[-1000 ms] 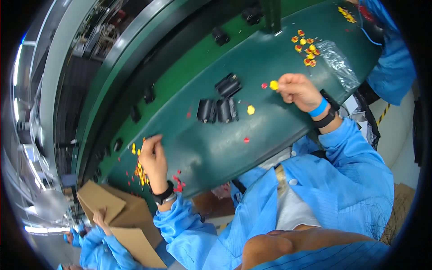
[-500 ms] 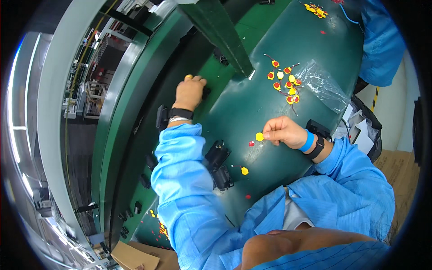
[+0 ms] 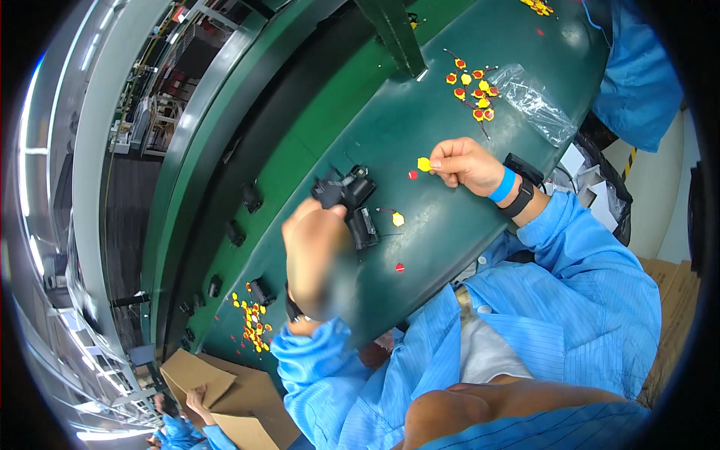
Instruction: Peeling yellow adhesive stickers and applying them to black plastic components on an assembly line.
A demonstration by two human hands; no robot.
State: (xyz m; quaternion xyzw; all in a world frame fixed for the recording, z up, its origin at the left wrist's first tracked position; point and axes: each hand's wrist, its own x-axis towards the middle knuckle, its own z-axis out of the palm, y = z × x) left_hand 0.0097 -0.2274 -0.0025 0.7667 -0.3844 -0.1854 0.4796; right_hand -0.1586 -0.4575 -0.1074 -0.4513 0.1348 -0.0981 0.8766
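Observation:
My left hand (image 3: 309,244), partly smeared by motion, grips a black plastic part (image 3: 328,193) by its near side. That part is against or just over another black housing (image 3: 361,182) on the green table; whether they touch is unclear. A further black housing (image 3: 364,229) lies just nearer. Between thumb and fingers of my right hand (image 3: 466,166) is a small yellow disc (image 3: 424,164), held a little above the table. Below the disc sits a red round piece (image 3: 412,175). A yellow disc with a thin dark lead (image 3: 397,219) lies beside the housings.
Several yellow-and-red discs with leads (image 3: 478,93) lie by a clear plastic bag (image 3: 536,105). Another pile (image 3: 255,326) is at lower left. A green post (image 3: 397,41) rises at the table's far edge. Black parts (image 3: 251,197) stand on the green conveyor. A person's hand (image 3: 197,401) is near an open carton (image 3: 247,397).
My left hand has come back from over the conveyor to the housings on the table, with a black plastic part in it. My right hand still pinches the yellow disc. The whole view has shifted.

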